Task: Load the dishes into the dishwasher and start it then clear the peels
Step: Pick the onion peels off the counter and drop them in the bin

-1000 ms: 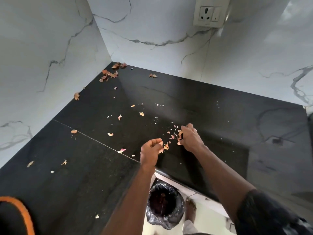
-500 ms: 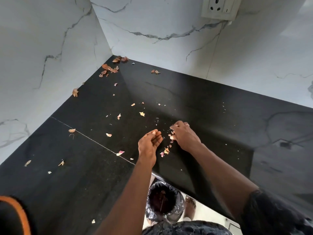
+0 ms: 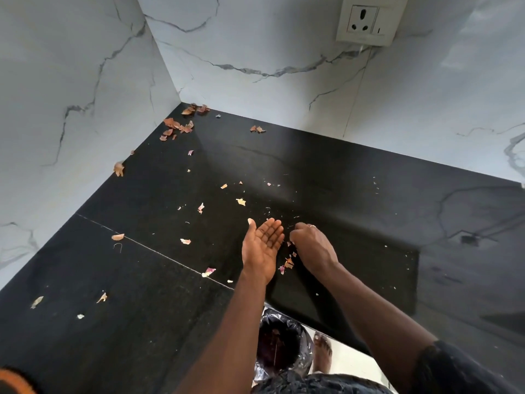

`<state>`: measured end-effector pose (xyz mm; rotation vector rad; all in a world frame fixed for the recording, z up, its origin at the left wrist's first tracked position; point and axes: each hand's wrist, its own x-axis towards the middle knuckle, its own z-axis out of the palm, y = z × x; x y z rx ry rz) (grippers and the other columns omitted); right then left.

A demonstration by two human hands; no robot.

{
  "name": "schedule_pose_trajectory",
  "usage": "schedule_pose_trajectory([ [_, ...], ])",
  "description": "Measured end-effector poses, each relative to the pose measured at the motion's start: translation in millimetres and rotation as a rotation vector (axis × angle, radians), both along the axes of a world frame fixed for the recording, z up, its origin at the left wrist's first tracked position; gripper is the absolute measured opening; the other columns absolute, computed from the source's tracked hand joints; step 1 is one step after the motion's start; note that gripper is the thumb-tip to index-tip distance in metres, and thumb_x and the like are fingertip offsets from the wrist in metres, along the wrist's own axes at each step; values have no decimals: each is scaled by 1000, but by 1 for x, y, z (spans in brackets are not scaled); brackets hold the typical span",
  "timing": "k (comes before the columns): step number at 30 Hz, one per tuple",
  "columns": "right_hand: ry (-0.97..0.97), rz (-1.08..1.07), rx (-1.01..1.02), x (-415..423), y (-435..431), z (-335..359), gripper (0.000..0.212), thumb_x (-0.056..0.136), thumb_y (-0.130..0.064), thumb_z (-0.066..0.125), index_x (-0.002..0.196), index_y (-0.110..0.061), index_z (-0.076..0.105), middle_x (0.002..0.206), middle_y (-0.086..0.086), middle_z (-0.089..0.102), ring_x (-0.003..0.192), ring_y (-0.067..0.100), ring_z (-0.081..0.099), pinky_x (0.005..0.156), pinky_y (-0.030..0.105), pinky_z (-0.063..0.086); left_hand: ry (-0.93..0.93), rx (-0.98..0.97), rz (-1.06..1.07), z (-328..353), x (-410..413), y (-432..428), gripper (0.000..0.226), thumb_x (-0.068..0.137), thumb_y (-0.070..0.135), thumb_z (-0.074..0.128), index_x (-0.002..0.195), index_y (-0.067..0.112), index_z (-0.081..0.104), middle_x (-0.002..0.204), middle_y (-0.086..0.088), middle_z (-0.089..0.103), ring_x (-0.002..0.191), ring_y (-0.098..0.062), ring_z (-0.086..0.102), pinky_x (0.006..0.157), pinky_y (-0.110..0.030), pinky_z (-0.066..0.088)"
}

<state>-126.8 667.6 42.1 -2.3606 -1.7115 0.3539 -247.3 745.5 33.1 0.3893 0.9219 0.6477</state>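
Now left hand point(image 3: 262, 247) lies palm-up beside curled right hand point(image 3: 312, 247), peels point(image 3: 288, 263) between.

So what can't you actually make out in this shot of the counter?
Head view only:
- Right hand: its curled fingers face down, so its own back hides whether it pinches peels.
- Bin: inside is dark, and the counter edge and left forearm cover part.
- Orange-rimmed thing, bottom-left corner: cut off by the frame edge.
- Pale specks right of the hands: too small to identify.
- Dishwasher: out of view.
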Motion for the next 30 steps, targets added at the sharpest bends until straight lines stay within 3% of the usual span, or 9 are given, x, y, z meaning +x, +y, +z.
schedule_pose_trajectory([
  [3,99,-191,14,7,6,2,22,91,-6,54,72,-15,62,78,-3,59,70,18,58,56,27,45,-14,-16,-1,-3,-2,-2,64,105,54,34,130,2,61,126,-18,68,122,-30,63,107,-41,47],
  [7,297,-332,137,7,10,11,17,89,-6,67,84,-18,79,84,-7,68,69,-1,58,58,5,38,-16,-29,-8,-5,-3,-4,64,105,53,35,131,0,60,128,-20,66,122,-31,62,107,-41,47],
  [13,294,-113,174,-23,12,40,17,92,-8,63,91,-15,78,85,-5,68,72,1,61,65,13,44,-64,-53,-71,-2,5,-7,65,106,53,26,133,5,59,130,-17,66,128,-30,58,118,-47,34],
  [15,224,-2,116,-44,15,29,28,102,-19,49,113,-11,74,112,6,71,98,14,66,87,27,50,-132,-104,-77,3,6,-8,65,106,54,25,135,7,59,133,-15,65,128,-30,58,116,-49,36],
  [17,152,-18,-20,-64,12,29,45,107,-32,35,134,-9,62,140,7,59,127,22,56,113,35,38,-201,-140,-58,4,6,-9,64,106,52,26,135,5,59,135,-15,63,127,-30,59,116,-49,37],
  [19,158,13,82,-55,13,31,36,106,-29,40,129,-12,62,132,5,62,119,18,61,107,31,44,-221,-146,-41,4,4,-10,62,107,50,28,133,5,61,134,-17,64,126,-30,61,114,-48,39],
  [23,306,-65,261,-25,17,58,21,94,-9,58,95,-19,76,91,-5,70,75,5,65,71,23,56,-218,-156,47,3,5,-6,50,107,38,38,109,0,70,116,-20,68,107,-28,69,98,-39,53],
  [26,360,-255,308,13,17,46,22,90,-7,63,97,-21,78,95,-5,75,85,5,68,78,20,53,-251,-177,105,4,1,-6,45,106,30,42,109,-7,68,114,-26,69,105,-33,71,89,-39,60],
  [30,241,-334,-28,58,11,10,24,97,-16,60,120,-14,68,122,6,62,114,24,59,91,34,50,-284,-176,113,7,-4,-6,46,107,30,41,114,-8,65,116,-27,68,107,-35,70,85,-38,61],
])
